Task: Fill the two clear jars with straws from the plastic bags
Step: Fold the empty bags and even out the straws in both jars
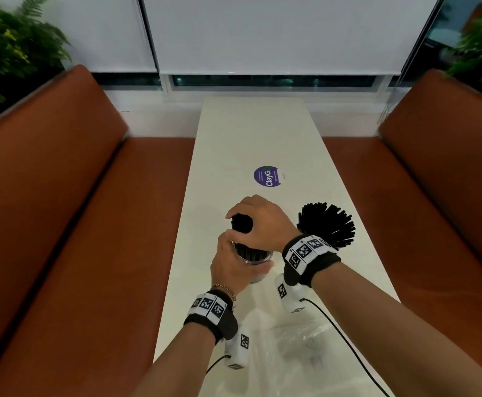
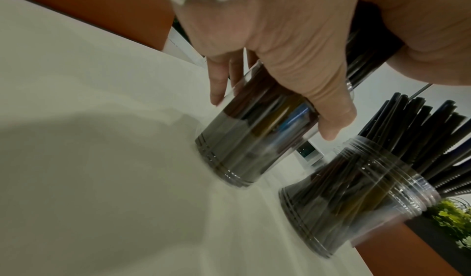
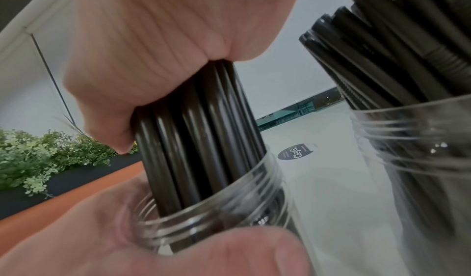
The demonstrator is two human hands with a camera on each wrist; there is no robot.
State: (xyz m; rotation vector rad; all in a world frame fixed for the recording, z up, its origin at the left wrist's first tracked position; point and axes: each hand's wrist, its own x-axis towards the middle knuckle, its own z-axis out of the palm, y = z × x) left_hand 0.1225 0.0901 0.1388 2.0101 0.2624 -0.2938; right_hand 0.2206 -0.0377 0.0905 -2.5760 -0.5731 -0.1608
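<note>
My left hand (image 1: 235,265) grips a clear jar (image 1: 253,257) standing on the white table (image 1: 262,133); in the left wrist view the fingers (image 2: 328,111) wrap round that jar (image 2: 254,139). My right hand (image 1: 258,222) holds a bundle of black straws (image 1: 242,223) from above, its lower ends inside the jar's mouth (image 3: 211,205). The straw bundle (image 3: 198,139) stands upright in my fist (image 3: 163,44). A second clear jar (image 2: 356,195), full of fanned-out black straws (image 1: 327,224), stands just to the right.
Crumpled clear plastic bags (image 1: 299,348) lie on the table's near end. A round purple sticker (image 1: 267,177) sits mid-table. Orange benches (image 1: 70,224) flank both sides, with plants (image 1: 7,44) behind them. Black cables (image 1: 345,342) trail from the wrist cameras.
</note>
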